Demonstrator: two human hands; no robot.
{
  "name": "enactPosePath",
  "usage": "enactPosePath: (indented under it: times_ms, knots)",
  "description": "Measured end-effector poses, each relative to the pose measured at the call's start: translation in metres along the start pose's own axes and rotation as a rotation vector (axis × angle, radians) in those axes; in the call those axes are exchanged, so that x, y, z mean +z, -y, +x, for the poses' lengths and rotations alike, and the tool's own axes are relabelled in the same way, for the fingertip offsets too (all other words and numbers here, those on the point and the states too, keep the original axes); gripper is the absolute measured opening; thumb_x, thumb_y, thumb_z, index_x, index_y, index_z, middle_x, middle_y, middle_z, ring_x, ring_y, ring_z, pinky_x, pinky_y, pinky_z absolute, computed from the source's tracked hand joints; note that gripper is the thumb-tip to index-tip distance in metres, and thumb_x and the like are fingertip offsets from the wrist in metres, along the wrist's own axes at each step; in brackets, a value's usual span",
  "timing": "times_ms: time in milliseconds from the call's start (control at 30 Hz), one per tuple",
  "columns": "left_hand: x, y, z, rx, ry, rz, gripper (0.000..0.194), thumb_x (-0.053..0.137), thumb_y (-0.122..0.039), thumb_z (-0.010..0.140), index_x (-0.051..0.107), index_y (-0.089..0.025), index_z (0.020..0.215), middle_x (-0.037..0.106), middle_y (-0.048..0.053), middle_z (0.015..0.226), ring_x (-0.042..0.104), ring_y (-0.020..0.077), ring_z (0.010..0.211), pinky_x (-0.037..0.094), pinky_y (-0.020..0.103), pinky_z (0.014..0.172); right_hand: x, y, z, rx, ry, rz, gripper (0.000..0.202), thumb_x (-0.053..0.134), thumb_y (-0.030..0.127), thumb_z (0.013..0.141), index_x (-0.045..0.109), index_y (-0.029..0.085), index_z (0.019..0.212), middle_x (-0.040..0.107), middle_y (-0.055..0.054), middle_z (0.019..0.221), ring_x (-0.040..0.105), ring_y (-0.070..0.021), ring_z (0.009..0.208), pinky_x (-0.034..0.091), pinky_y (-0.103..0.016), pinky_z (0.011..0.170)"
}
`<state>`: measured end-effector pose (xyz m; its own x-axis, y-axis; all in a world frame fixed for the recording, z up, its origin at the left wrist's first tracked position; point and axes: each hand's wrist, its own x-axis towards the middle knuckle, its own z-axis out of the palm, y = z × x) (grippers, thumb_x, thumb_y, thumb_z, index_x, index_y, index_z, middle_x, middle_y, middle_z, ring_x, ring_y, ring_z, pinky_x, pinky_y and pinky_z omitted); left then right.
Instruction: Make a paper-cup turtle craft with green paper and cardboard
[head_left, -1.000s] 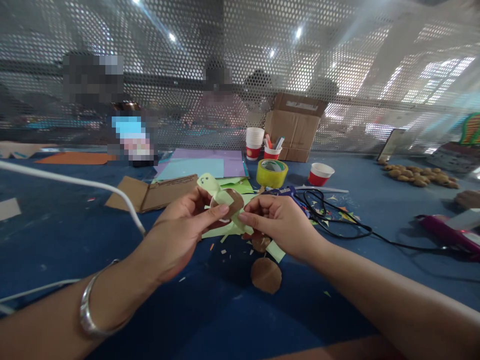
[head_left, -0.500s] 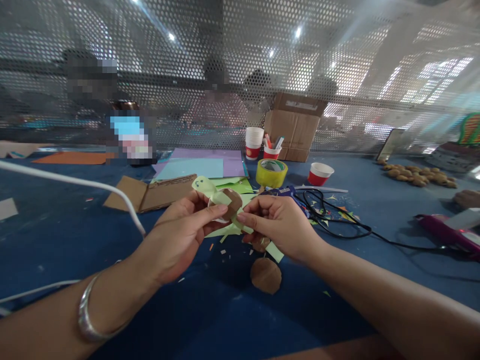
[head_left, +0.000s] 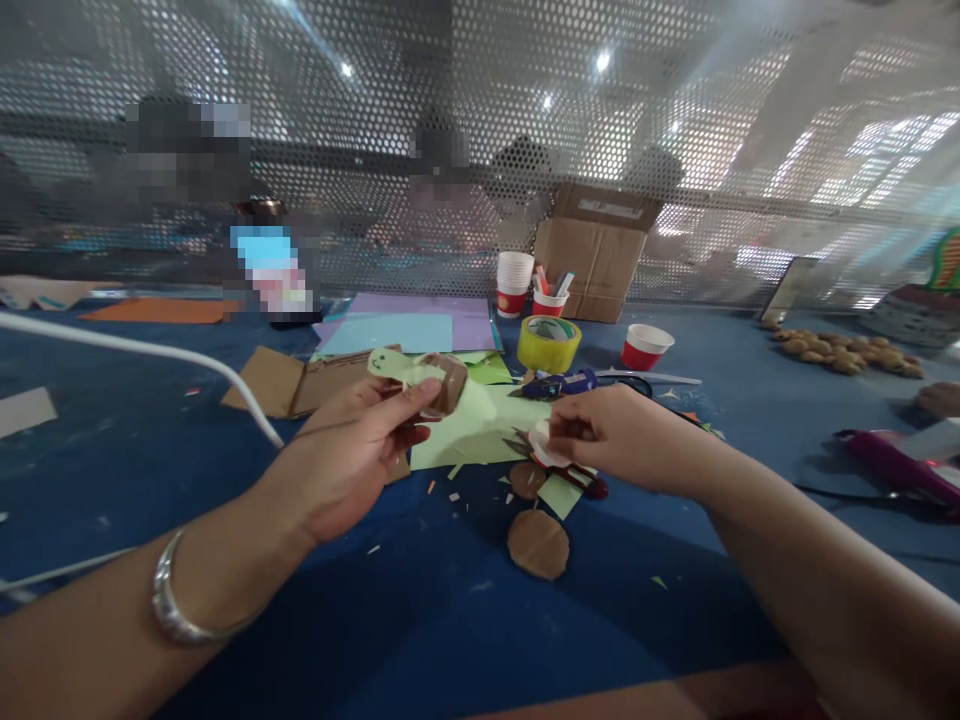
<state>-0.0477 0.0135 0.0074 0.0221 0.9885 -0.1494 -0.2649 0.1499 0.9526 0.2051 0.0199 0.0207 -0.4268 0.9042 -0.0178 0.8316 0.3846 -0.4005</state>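
Note:
My left hand (head_left: 345, 440) is closed, pinching a small figure between thumb and fingers. The figure has a pale green paper head (head_left: 385, 363) with a drawn smiling face and a brown cardboard disc (head_left: 452, 384) as its body. To the right, my right hand (head_left: 619, 440) has curled fingers, their tips at the edge of a white round piece (head_left: 541, 442). Scissors lie partly under that piece, their blades (head_left: 516, 446) pointing left and a dark red handle (head_left: 598, 488) showing below my hand. Two cardboard discs, the nearer one (head_left: 538, 545) whole in view, lie close by.
Light green paper (head_left: 465, 430) and scraps lie between my hands. Beyond stand yellow tape (head_left: 549, 345), a glue gun (head_left: 562, 384), a red-and-white cup (head_left: 646, 347), stacked cups (head_left: 514, 285) and a cardboard box (head_left: 592, 260). A white cable (head_left: 187, 358) crosses at left.
My right hand has left the figure and moved right, over the scissors and white round piece. My left hand has shifted slightly left with the figure, uncovering more green paper.

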Motion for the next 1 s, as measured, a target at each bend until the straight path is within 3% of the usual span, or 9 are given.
enactPosePath:
  times_ms: [67, 167, 333, 433, 600, 800, 1000]
  knots:
    - [0.0, -0.001, -0.001, -0.061, 0.025, -0.026, 0.012, 0.081, -0.021, 0.079, 0.074, -0.015, 0.087, 0.072, 0.003, 0.084, 0.062, 0.0099, 0.074, 0.048, 0.017, 0.062, -0.002, -0.001, -0.002, -0.017, 0.036, -0.043, 0.016, 0.064, 0.025, 0.084, 0.063, 0.019, 0.069, 0.064, 0.001, 0.064, 0.054, -0.0122, 0.057, 0.032, -0.025, 0.052]
    - [0.0, -0.001, -0.001, -0.087, 0.027, -0.061, 0.004, 0.079, -0.012, 0.079, 0.074, -0.013, 0.079, 0.072, 0.004, 0.08, 0.064, 0.0099, 0.074, 0.049, 0.015, 0.063, -0.001, -0.001, -0.001, -0.026, -0.012, -0.003, 0.009, 0.064, 0.025, 0.085, 0.067, 0.02, 0.078, 0.068, 0.0, 0.073, 0.06, -0.0136, 0.064, 0.037, -0.025, 0.057]
    - [-0.002, -0.003, 0.003, -0.106, 0.006, -0.132, 0.006, 0.075, -0.011, 0.079, 0.075, -0.016, 0.083, 0.073, 0.004, 0.086, 0.057, 0.0061, 0.061, 0.045, 0.013, 0.05, 0.001, 0.002, 0.0, -0.073, -0.085, 0.126, 0.01, 0.063, 0.025, 0.086, 0.071, 0.021, 0.09, 0.073, -0.002, 0.089, 0.066, -0.0154, 0.076, 0.045, -0.025, 0.067]
    - [-0.001, -0.006, 0.003, -0.175, -0.033, -0.185, 0.008, 0.07, -0.011, 0.081, 0.076, -0.013, 0.086, 0.068, 0.003, 0.078, 0.052, 0.005, 0.054, 0.044, 0.013, 0.044, 0.002, 0.004, 0.0, -0.064, -0.089, 0.079, 0.01, 0.061, 0.018, 0.084, 0.07, 0.02, 0.089, 0.073, -0.002, 0.087, 0.066, -0.0156, 0.075, 0.045, -0.025, 0.066]
    - [0.003, -0.013, 0.001, -0.26, 0.042, -0.269, 0.009, 0.065, -0.011, 0.083, 0.073, -0.011, 0.077, 0.052, -0.001, 0.059, 0.047, 0.0046, 0.047, 0.042, 0.011, 0.039, 0.006, 0.01, 0.0, -0.081, -0.009, 0.188, 0.016, 0.058, 0.014, 0.086, 0.069, 0.02, 0.095, 0.074, -0.001, 0.088, 0.067, -0.0146, 0.076, 0.046, -0.024, 0.066]
    - [0.003, -0.016, 0.0, -0.284, 0.05, -0.312, 0.016, 0.067, -0.008, 0.079, 0.066, -0.014, 0.065, 0.052, 0.0, 0.058, 0.05, 0.0056, 0.047, 0.042, 0.01, 0.037, 0.008, 0.005, 0.0, -0.048, 0.03, -0.087, 0.009, 0.061, 0.021, 0.084, 0.07, 0.02, 0.088, 0.073, -0.004, 0.087, 0.065, -0.0174, 0.075, 0.04, -0.026, 0.063]
    - [0.001, -0.015, 0.002, -0.308, 0.079, -0.324, 0.011, 0.07, -0.011, 0.078, 0.067, -0.014, 0.068, 0.053, 0.001, 0.06, 0.05, 0.0059, 0.048, 0.045, 0.01, 0.038, 0.014, 0.0, -0.002, -0.041, 0.07, -0.273, 0.011, 0.061, 0.026, 0.083, 0.07, 0.02, 0.086, 0.071, -0.007, 0.091, 0.066, -0.0217, 0.082, 0.037, -0.029, 0.063]
